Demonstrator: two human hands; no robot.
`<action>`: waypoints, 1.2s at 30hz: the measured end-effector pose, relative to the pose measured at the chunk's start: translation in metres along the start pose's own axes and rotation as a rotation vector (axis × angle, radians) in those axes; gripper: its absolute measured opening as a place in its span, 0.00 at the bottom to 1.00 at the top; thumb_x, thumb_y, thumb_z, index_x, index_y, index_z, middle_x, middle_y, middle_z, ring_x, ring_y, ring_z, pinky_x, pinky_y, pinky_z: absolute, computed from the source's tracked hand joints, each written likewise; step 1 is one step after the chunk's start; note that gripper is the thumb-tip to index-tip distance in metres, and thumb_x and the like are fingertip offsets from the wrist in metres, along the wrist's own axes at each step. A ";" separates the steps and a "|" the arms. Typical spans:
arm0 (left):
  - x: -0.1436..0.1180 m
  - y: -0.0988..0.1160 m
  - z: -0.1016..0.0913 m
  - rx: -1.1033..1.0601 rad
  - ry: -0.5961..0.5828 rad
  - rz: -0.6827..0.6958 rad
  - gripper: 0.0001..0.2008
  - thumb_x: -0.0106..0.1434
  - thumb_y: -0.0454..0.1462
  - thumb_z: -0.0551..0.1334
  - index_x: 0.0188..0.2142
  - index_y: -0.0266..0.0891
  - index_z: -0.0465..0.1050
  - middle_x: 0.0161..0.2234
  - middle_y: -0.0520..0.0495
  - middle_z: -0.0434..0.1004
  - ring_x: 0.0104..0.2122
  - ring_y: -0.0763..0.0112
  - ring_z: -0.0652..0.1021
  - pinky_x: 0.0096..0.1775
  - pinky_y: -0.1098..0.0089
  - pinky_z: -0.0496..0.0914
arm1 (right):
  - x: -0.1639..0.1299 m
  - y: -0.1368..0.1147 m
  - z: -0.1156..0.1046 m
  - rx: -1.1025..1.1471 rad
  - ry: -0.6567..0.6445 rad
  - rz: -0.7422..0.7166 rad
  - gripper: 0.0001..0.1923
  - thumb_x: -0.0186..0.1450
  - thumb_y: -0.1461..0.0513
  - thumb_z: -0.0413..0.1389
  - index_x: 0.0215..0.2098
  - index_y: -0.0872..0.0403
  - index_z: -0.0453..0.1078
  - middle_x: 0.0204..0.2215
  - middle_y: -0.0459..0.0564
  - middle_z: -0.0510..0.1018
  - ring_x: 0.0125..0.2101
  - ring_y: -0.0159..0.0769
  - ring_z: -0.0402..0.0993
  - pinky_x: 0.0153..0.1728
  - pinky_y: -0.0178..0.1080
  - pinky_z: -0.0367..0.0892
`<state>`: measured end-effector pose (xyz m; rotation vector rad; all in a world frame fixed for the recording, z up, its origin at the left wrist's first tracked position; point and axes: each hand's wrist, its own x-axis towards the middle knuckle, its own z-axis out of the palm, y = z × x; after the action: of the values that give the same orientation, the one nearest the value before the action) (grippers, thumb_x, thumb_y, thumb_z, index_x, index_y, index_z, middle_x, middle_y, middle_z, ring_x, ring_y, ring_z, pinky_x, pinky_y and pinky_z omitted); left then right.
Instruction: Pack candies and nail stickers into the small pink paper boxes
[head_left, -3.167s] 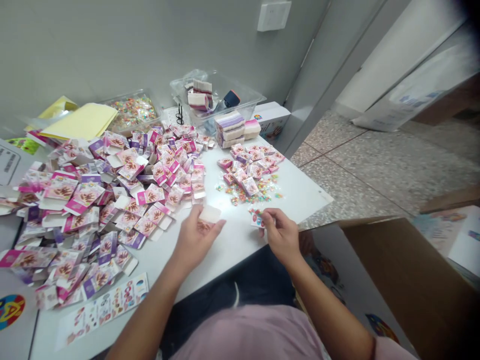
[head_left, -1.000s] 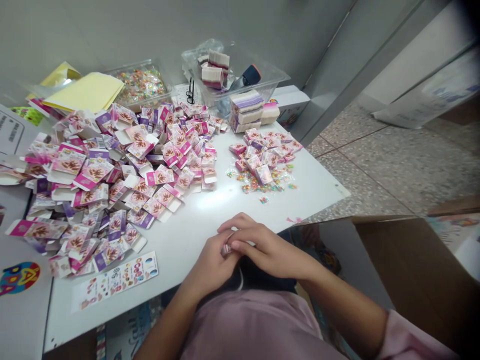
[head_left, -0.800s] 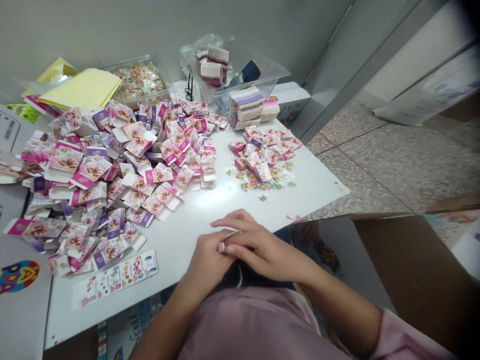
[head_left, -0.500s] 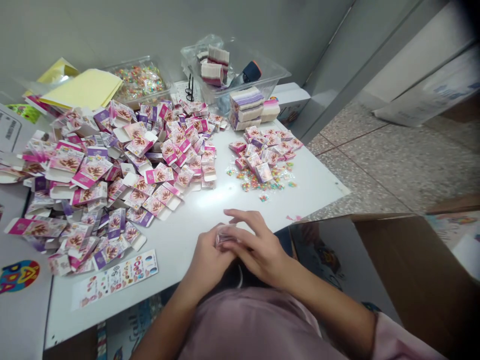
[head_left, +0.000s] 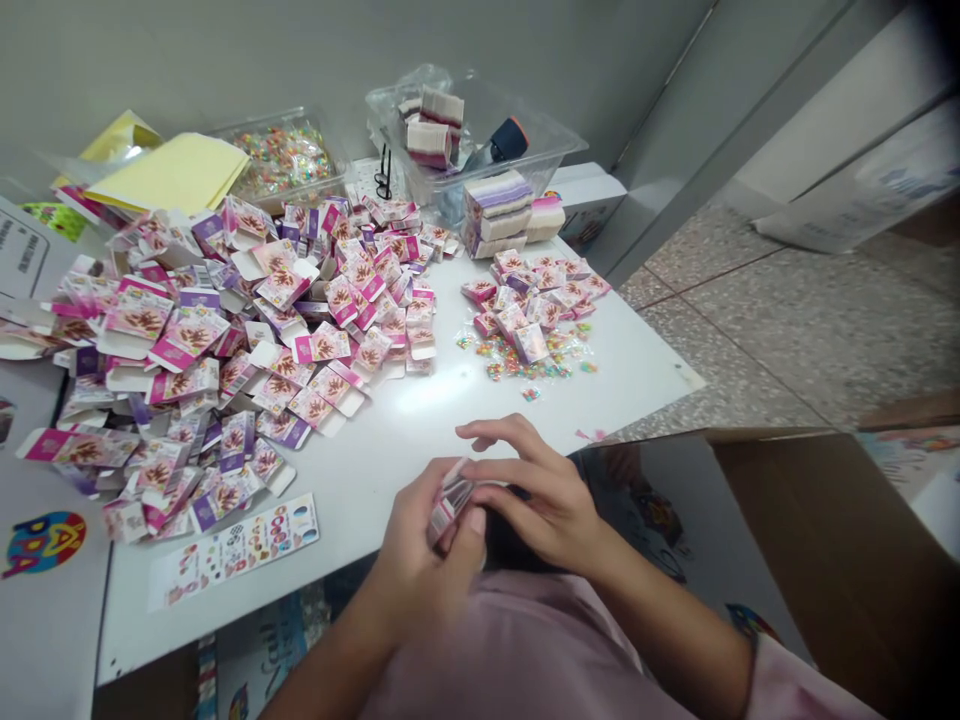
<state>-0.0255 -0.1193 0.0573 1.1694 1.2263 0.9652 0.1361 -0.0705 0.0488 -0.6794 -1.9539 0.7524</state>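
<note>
Currently, at the near edge of the white table (head_left: 465, 420), the left hand (head_left: 427, 560) grips a small pink carton (head_left: 448, 500), long axis tilted up-right toward the right hand (head_left: 540, 495), whose fingertips pinch its upper end. Beyond lie loose cartons (head_left: 225, 340), farther the filled cartons (head_left: 536, 300).

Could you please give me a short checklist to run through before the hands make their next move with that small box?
1. Small box held by both hands: ok; left hand under it, right hand against it.
2. Box flap shut: cannot tell, the fingers hide it.
3. Bare white table ahead of the hands: ok.
4. Pile of flat cartons on the left: ok.
5. Finished boxes grouped apart from the pile: ok.
6. Loose coloured bits kept on the table: ok.
</note>
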 end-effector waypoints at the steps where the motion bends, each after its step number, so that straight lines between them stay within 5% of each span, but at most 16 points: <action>1: -0.004 0.003 0.000 -0.018 -0.010 0.009 0.13 0.64 0.46 0.60 0.42 0.40 0.72 0.30 0.49 0.71 0.30 0.70 0.70 0.34 0.71 0.67 | -0.001 -0.001 0.000 0.017 -0.001 -0.009 0.15 0.67 0.68 0.55 0.50 0.49 0.70 0.53 0.57 0.73 0.43 0.42 0.71 0.43 0.50 0.71; 6: -0.009 -0.009 0.000 -0.281 -0.001 0.010 0.25 0.63 0.56 0.55 0.40 0.37 0.76 0.25 0.46 0.71 0.24 0.69 0.68 0.26 0.68 0.64 | -0.003 -0.008 -0.002 -0.047 0.010 -0.106 0.19 0.64 0.72 0.54 0.50 0.49 0.70 0.54 0.58 0.71 0.44 0.43 0.70 0.42 0.49 0.71; 12: 0.003 -0.019 -0.004 -0.427 -0.076 -0.076 0.17 0.60 0.43 0.60 0.38 0.33 0.80 0.31 0.43 0.77 0.27 0.68 0.71 0.30 0.68 0.66 | -0.001 -0.012 -0.005 -0.318 -0.146 -0.144 0.11 0.65 0.68 0.54 0.45 0.54 0.71 0.58 0.61 0.69 0.50 0.50 0.64 0.47 0.55 0.65; 16: 0.012 -0.010 -0.007 -0.444 -0.103 -0.109 0.16 0.54 0.35 0.55 0.34 0.30 0.80 0.30 0.42 0.78 0.30 0.64 0.74 0.32 0.67 0.68 | -0.008 -0.006 0.002 -0.421 -0.068 -0.192 0.10 0.65 0.67 0.56 0.45 0.54 0.71 0.58 0.61 0.69 0.48 0.48 0.65 0.46 0.54 0.64; 20: 0.012 -0.009 0.000 -0.415 -0.056 -0.158 0.12 0.56 0.35 0.55 0.26 0.32 0.76 0.26 0.44 0.76 0.30 0.64 0.74 0.32 0.68 0.67 | -0.017 -0.003 0.013 -0.231 0.112 -0.138 0.12 0.65 0.69 0.56 0.48 0.56 0.70 0.49 0.62 0.74 0.43 0.43 0.69 0.42 0.49 0.68; 25: 0.011 -0.022 0.011 -0.434 0.007 -0.183 0.12 0.59 0.39 0.56 0.29 0.34 0.74 0.21 0.50 0.70 0.22 0.73 0.67 0.25 0.72 0.61 | -0.016 -0.003 0.015 -0.030 0.053 0.032 0.09 0.66 0.69 0.56 0.43 0.53 0.73 0.50 0.58 0.75 0.48 0.44 0.67 0.45 0.49 0.68; 28: 0.014 -0.021 0.010 -0.533 -0.021 -0.229 0.11 0.57 0.41 0.58 0.29 0.35 0.71 0.19 0.52 0.66 0.18 0.76 0.64 0.20 0.75 0.57 | -0.019 0.000 0.021 0.017 0.041 0.088 0.15 0.67 0.69 0.55 0.51 0.53 0.69 0.45 0.57 0.76 0.43 0.43 0.69 0.43 0.49 0.67; 30: 0.016 -0.015 0.008 -0.571 -0.089 -0.309 0.16 0.57 0.47 0.57 0.36 0.36 0.70 0.21 0.52 0.68 0.17 0.76 0.66 0.17 0.77 0.52 | -0.023 0.003 0.026 -0.035 0.094 0.051 0.18 0.66 0.71 0.54 0.53 0.54 0.67 0.37 0.53 0.77 0.37 0.40 0.70 0.40 0.48 0.64; 33: 0.017 -0.009 0.004 -0.581 -0.160 -0.407 0.28 0.60 0.59 0.49 0.45 0.40 0.65 0.24 0.51 0.71 0.17 0.74 0.69 0.16 0.79 0.49 | -0.025 0.006 0.030 -0.020 0.112 0.005 0.12 0.65 0.71 0.55 0.45 0.53 0.72 0.32 0.51 0.77 0.33 0.38 0.69 0.40 0.48 0.63; 36: 0.015 -0.010 0.004 -0.509 -0.137 -0.402 0.33 0.62 0.64 0.40 0.46 0.41 0.62 0.21 0.54 0.68 0.16 0.75 0.67 0.17 0.79 0.50 | -0.024 0.006 0.030 0.206 0.107 0.200 0.04 0.66 0.67 0.56 0.37 0.54 0.73 0.33 0.52 0.76 0.36 0.38 0.71 0.38 0.43 0.69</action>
<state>-0.0202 -0.1069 0.0443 0.5509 0.9759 0.8093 0.1209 -0.0905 0.0197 -0.7796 -1.7001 1.0034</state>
